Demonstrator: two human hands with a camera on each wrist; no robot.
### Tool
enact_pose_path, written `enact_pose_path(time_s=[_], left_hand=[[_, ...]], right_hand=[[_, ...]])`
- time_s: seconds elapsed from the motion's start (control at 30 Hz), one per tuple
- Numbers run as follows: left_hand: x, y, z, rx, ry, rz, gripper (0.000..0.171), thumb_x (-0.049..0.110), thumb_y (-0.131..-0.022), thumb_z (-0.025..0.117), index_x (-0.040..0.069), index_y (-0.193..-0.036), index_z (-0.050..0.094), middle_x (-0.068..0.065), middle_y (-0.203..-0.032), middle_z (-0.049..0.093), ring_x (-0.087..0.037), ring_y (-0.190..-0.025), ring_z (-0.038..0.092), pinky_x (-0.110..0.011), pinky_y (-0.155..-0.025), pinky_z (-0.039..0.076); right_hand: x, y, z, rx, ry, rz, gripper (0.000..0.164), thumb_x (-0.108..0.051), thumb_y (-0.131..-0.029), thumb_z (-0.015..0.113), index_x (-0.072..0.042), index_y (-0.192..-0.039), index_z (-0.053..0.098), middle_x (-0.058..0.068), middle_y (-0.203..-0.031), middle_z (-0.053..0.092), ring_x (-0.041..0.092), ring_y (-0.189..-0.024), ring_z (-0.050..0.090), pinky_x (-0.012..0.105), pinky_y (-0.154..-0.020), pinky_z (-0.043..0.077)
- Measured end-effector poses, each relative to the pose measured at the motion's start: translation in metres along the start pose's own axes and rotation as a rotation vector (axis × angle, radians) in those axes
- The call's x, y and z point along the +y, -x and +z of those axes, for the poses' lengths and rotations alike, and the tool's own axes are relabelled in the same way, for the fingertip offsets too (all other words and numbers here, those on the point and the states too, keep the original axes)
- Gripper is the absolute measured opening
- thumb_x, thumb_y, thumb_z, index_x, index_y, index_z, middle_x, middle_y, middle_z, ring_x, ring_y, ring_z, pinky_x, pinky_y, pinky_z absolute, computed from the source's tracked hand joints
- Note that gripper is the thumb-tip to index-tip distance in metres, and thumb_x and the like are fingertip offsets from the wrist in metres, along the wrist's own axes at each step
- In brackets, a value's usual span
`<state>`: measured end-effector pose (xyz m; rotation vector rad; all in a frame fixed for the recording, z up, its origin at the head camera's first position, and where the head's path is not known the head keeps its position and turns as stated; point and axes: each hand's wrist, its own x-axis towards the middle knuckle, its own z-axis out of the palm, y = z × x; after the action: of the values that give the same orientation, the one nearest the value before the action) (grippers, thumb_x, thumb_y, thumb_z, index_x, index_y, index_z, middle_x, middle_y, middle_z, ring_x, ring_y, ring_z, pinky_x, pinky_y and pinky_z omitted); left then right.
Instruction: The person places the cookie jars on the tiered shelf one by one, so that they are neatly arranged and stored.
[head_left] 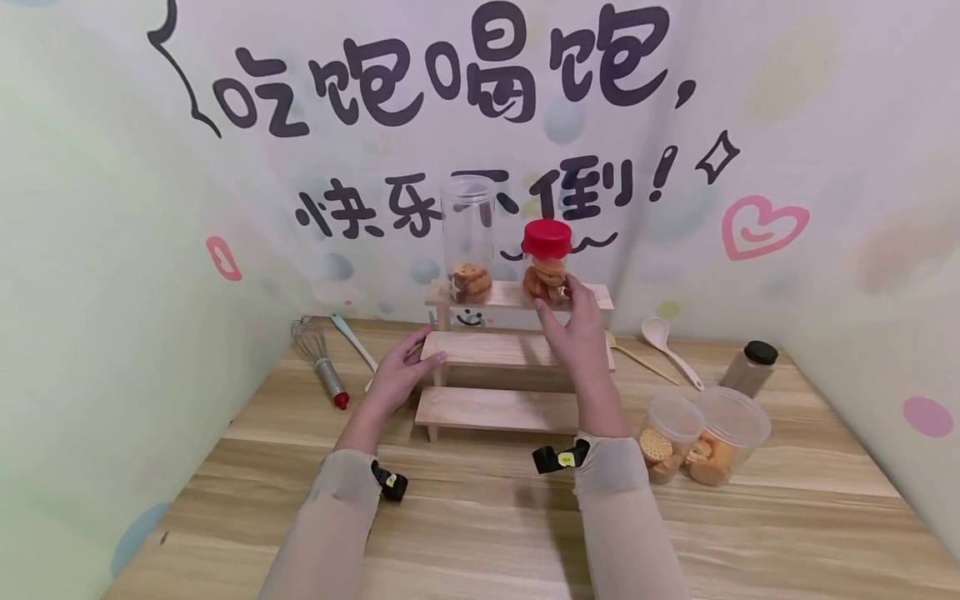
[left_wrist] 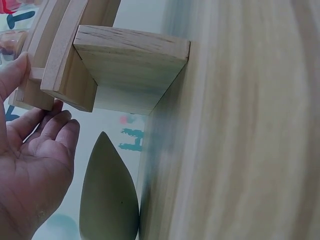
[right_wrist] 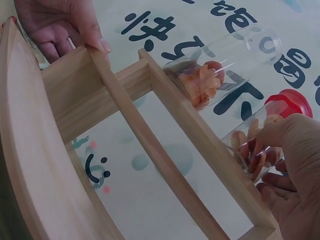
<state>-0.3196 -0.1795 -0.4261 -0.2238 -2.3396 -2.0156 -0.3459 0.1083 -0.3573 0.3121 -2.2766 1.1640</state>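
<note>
Red-lidded jar [head_left: 546,268] gripped by right hand [head_left: 582,332], shelf [head_left: 491,348] by left hand [head_left: 399,373], ladle [head_left: 656,335], head view only.

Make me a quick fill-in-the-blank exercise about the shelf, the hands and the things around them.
1. The right hand holds a jar whose lid is coloured ____.
2. Of the three tiers on the shelf, the left hand grips the ____ one.
3. The whisk lies to the ____ of the shelf.
4. The bottle has a cap coloured ____.

Missing words: red; middle; left; black.
</note>
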Motion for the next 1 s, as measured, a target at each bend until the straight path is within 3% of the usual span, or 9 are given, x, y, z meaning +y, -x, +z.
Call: enact_pose_path(time_s=[0.13, 0.3, 0.5, 0.73, 1.0], left_hand=[[0.001, 0.0, 0.001, -0.001, -0.003, 0.001, 0.074, 0.031, -0.093, 0.075, 0.015, -0.156, 0.039, -0.013, -0.162, 0.031, -0.027, -0.145, 0.037, -0.041, -0.115, 0.036], [0.001, 0.001, 0.002, -0.001, -0.016, 0.002, 0.075, 0.031, -0.093, 0.075, 0.015, -0.157, 0.038, -0.012, -0.162, 0.03, -0.027, -0.146, 0.036, -0.041, -0.115, 0.036], [0.002, 0.001, 0.0, -0.005, -0.022, 0.005, 0.077, 0.033, -0.093, 0.075, 0.013, -0.157, 0.037, -0.011, -0.163, 0.027, -0.028, -0.146, 0.034, -0.042, -0.116, 0.035], [0.0, 0.001, 0.002, -0.008, 0.012, 0.004, 0.074, 0.029, -0.093, 0.076, 0.015, -0.156, 0.04, -0.011, -0.162, 0.031, -0.025, -0.146, 0.036, -0.04, -0.114, 0.038], [0.0, 0.0, 0.001, -0.01, 0.027, 0.003, 0.073, 0.029, -0.093, 0.076, 0.016, -0.155, 0.041, -0.012, -0.161, 0.032, -0.025, -0.145, 0.036, -0.04, -0.114, 0.038]], right_hand=[[-0.004, 0.0, -0.007, -0.003, -0.004, 0.005, 0.063, -0.034, -0.099, 0.064, -0.003, -0.15, 0.043, 0.018, -0.145, 0.051, 0.032, -0.131, 0.05, 0.048, -0.107, 0.046], [-0.013, -0.001, -0.016, 0.039, -0.027, -0.053, 0.062, -0.034, -0.098, 0.064, -0.002, -0.148, 0.045, 0.019, -0.145, 0.052, 0.034, -0.133, 0.049, 0.051, -0.111, 0.041], [-0.032, 0.0, -0.03, 0.051, -0.039, -0.098, 0.064, -0.043, -0.097, 0.064, -0.009, -0.149, 0.046, 0.01, -0.151, 0.048, 0.026, -0.14, 0.043, 0.05, -0.115, 0.037], [-0.052, 0.006, -0.047, 0.011, -0.052, -0.216, 0.061, -0.039, -0.097, 0.066, -0.01, -0.148, 0.049, 0.009, -0.153, 0.046, 0.025, -0.144, 0.039, 0.053, -0.116, 0.034], [-0.063, 0.015, -0.057, -0.11, -0.067, -0.331, 0.074, -0.036, -0.095, 0.068, -0.019, -0.159, 0.033, 0.006, -0.163, 0.031, 0.025, -0.151, 0.024, 0.065, -0.116, 0.024]])
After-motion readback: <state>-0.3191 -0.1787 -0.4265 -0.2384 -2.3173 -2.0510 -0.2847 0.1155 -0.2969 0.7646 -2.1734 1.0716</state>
